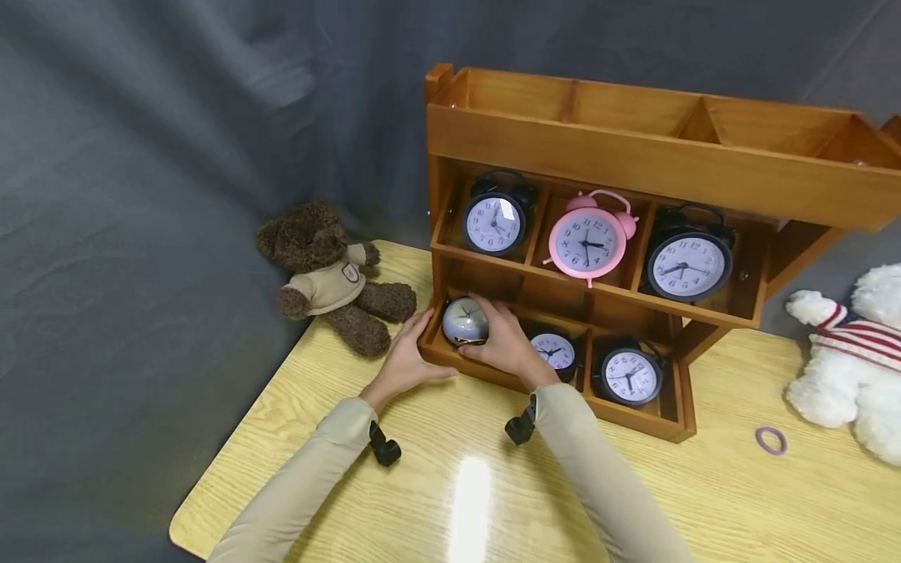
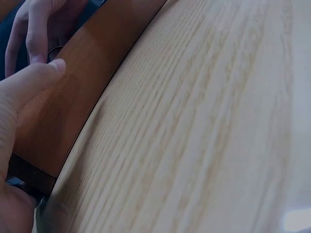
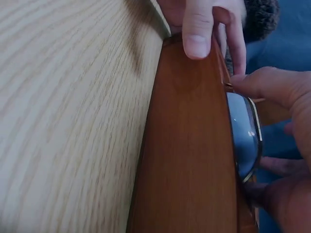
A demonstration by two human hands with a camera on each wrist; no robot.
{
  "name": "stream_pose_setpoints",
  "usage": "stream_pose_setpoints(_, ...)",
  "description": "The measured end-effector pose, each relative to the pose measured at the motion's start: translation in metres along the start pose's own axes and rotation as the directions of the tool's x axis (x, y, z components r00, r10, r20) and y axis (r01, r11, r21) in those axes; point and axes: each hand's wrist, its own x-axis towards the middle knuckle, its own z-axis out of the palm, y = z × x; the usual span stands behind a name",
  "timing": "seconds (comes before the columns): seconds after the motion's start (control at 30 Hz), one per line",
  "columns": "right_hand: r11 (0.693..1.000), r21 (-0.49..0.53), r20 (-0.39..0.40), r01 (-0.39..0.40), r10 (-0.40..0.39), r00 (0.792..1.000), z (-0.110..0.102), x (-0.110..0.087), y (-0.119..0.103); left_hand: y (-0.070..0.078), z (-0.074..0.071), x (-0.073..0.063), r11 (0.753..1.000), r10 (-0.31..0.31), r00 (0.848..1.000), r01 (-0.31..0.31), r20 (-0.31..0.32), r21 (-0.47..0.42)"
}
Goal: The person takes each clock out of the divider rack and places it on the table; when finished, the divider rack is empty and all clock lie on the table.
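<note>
A round, pale bluish-silver clock (image 1: 461, 319) sits in the lower left compartment of the wooden shelf (image 1: 637, 170). My right hand (image 1: 508, 342) holds it by its edge, thumb low at the front and fingers above. In the right wrist view, the clock's glossy side (image 3: 243, 133) shows between thumb and fingers, behind the front board (image 3: 187, 145). At the shelf's lower left corner, my left hand (image 1: 411, 361) rests with its fingers along the side and its thumb spread out in front. A black clock (image 1: 554, 349) next to my right hand is partly hidden by it.
Another black clock (image 1: 629, 374) is in the lower row. Above stand two black clocks and a pink twin-bell alarm clock (image 1: 587, 241). A brown teddy bear (image 1: 331, 274) leans left; a white plush bear (image 1: 855, 367) and purple ring (image 1: 771, 440) lie right.
</note>
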Motion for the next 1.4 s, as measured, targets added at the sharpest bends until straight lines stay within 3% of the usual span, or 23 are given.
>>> stream_pose_setpoints(0.2,0.998,-0.049,0.073,-0.049,0.052,0.996,0.005,0.01,-0.003,-0.002,0.003,0.002,1.0,0.012,0.999,-0.011,-0.038,0.026)
stream_pose_setpoints(0.43,0.994,-0.096,0.095,-0.048,0.057,0.994,0.008,0.019,-0.003,-0.004,0.006,0.002,0.997,0.057,0.992,-0.052,-0.113,0.051)
stream_pose_setpoints(0.6,0.991,-0.131,0.107,-0.041,0.056,0.993,0.011,0.024,-0.002,-0.004,0.007,0.003,0.997,0.073,0.989,-0.068,-0.126,0.047)
stream_pose_setpoints(0.97,0.987,-0.141,0.143,0.079,-0.059,0.988,0.012,0.026,0.006,-0.007,0.008,0.002,0.997,0.065,0.989,-0.06,-0.13,0.044)
stream_pose_setpoints(1.13,0.981,-0.165,0.152,0.102,-0.076,0.985,0.012,0.025,0.006,-0.007,0.009,0.002,0.997,0.074,0.988,-0.069,-0.136,0.047)
stream_pose_setpoints(1.4,0.972,-0.195,0.086,0.129,-0.114,0.99,0.017,0.025,0.006,-0.006,0.009,0.001,0.998,0.054,0.989,-0.047,-0.141,0.05)
